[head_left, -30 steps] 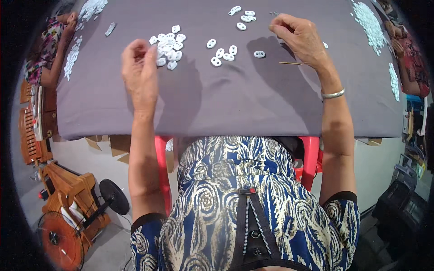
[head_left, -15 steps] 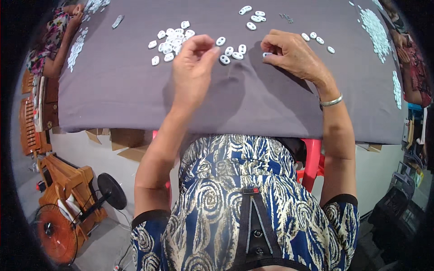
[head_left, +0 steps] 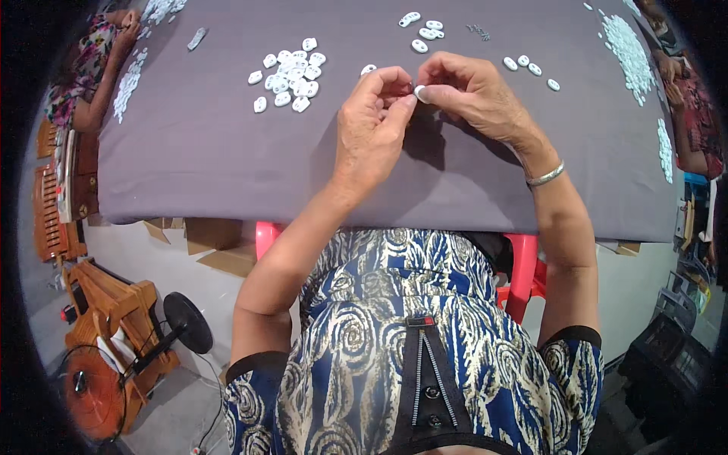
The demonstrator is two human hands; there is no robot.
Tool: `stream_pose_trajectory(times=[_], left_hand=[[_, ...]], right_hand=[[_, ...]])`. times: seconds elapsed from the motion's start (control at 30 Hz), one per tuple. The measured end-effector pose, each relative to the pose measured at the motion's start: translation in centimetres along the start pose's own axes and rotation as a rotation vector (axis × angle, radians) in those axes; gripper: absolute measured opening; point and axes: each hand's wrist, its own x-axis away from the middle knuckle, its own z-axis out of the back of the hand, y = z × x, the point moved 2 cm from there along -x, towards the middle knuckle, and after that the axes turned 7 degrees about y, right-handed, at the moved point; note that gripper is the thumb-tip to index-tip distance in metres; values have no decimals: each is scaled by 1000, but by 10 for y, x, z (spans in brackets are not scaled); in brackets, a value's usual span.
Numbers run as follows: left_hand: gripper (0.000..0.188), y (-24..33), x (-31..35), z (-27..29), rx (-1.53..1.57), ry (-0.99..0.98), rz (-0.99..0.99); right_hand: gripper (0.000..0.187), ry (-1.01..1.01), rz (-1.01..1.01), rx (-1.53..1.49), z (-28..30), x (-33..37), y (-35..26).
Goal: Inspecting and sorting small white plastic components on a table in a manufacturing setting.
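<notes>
The white piece [head_left: 420,94] was clamped between thumb and finger of the right hand [head_left: 478,95], just right of the left hand's [head_left: 370,129] fingertips, whose closure, like the piece's long axis, could not be determined.

A heap of pieces [head_left: 294,72] lay left of the middle of the bench [head_left: 235,174]. Farther left and back lay a strip [head_left: 198,38]. Right of the heap, the left hand [head_left: 371,129] and right hand [head_left: 481,98] were side by side above the bench, a held piece [head_left: 420,93] between the right fingers. A lone piece [head_left: 368,69] lay just beyond the left hand. Behind both hands, toward the far edge, lay a small group [head_left: 427,34], with tiny bits [head_left: 479,32] to its right; four loose pieces [head_left: 535,69] lay right of these. Piles lay along the left edge [head_left: 130,87] and right edge [head_left: 628,57].
</notes>
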Motion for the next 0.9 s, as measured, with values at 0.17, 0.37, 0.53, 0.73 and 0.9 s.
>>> stream_pose_trajectory(times=[0.17,0.37,0.53,0.73,0.9], left_hand=[[22,-6,4,-2,133,-40,-34],[25,-6,4,1,210,-8,9],[29,-10,2,2,309,-1,123],[28,-12,1,4,323,-7,90],[25,-12,2,2,307,8,99]], right_hand=[[14,16,-181,-93,-3,1,-3],[14,-1,-179,-140,-3,2,-7],[16,-29,-165,-177,0,4,-7],[17,-47,-169,-198,0,3,-6],[14,-65,-157,-211,-1,5,-5]])
